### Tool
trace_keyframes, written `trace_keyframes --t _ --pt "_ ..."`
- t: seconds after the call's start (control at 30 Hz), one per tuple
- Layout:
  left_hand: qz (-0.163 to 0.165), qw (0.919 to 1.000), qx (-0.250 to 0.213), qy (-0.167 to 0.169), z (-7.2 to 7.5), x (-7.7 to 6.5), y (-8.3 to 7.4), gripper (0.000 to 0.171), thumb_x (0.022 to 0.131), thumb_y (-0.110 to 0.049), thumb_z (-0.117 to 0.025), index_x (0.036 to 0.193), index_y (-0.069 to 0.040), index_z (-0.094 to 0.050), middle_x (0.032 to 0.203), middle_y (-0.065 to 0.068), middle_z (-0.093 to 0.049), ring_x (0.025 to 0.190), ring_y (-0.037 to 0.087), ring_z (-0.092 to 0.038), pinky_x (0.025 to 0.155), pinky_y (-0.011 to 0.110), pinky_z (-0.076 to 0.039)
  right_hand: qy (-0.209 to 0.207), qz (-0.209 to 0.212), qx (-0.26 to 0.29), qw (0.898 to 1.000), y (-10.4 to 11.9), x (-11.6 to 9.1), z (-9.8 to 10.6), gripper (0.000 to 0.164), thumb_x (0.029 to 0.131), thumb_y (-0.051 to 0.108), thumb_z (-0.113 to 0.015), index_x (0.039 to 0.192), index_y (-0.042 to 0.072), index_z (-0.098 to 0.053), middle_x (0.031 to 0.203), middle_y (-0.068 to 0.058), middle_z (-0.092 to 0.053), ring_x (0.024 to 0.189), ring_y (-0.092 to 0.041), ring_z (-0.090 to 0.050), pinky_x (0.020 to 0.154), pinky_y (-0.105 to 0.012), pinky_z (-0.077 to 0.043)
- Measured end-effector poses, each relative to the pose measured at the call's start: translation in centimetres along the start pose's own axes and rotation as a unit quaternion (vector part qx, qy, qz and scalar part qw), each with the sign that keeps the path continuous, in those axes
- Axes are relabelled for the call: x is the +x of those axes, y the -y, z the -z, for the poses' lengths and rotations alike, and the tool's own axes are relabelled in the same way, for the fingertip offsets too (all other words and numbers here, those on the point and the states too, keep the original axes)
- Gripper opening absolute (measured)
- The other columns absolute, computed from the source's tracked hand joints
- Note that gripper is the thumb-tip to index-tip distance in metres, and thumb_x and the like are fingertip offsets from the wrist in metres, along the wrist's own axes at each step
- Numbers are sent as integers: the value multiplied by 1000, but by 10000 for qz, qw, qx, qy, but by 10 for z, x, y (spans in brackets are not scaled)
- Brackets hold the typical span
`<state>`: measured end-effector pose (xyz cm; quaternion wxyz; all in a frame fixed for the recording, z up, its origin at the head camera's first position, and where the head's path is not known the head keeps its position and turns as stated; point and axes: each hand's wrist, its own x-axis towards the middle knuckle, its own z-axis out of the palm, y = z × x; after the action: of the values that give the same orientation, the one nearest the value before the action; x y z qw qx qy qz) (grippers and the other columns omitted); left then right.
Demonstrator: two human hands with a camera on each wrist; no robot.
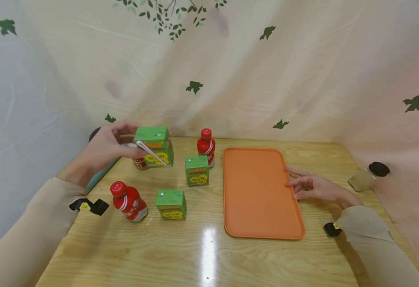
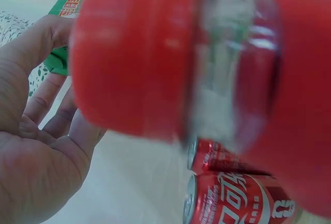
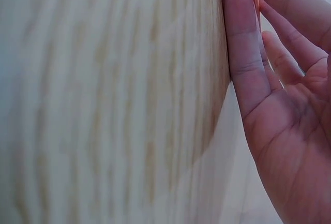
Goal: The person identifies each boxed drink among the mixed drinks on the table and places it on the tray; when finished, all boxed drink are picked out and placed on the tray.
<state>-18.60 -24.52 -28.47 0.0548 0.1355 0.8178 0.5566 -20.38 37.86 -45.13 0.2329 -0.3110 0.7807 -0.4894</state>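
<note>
My left hand (image 1: 105, 145) grips a green drink carton (image 1: 158, 139) with yellow flowers and a white straw on its front. The carton is held above the table's far left part. In the left wrist view a red bottle close to the lens covers much of the picture. My right hand (image 1: 315, 187) touches the right rim of an orange tray (image 1: 259, 191), its fingers loosely bent; in the right wrist view its thumb (image 3: 248, 53) lies along the tabletop beside the rim.
Two more green cartons (image 1: 196, 171) (image 1: 171, 205) stand left of the tray. Red bottles stand behind them (image 1: 206, 146) and at left (image 1: 130, 202). Red cola cans (image 2: 227, 198) show in the left wrist view. A dark-lidded jar (image 1: 365, 177) is at the far right, by the curtain.
</note>
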Motion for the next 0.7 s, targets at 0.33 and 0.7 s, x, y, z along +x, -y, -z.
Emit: trace_keyframes --t 0.33,0.7 --pt "11 9996 -144 232 -9 15 -25 49 83 -7 -84 127 -12 -63 121 7 -67 114 27 -63 88 37 -55 -54 -21 -154 9999 2 3 -2 40 93 0 -70 132 -8 -62 167 -17 -14 99 -19 -65 84 -24 -54" --pt "-118 9979 -234 594 -23 29 -52 49 84 -10 -83 129 -13 -61 123 10 -67 116 27 -63 90 39 -55 -25 -58 -288 9996 4 1 -3 39 95 2 -70 132 -5 -63 167 -20 -11 98 -22 -65 85 -24 -54"
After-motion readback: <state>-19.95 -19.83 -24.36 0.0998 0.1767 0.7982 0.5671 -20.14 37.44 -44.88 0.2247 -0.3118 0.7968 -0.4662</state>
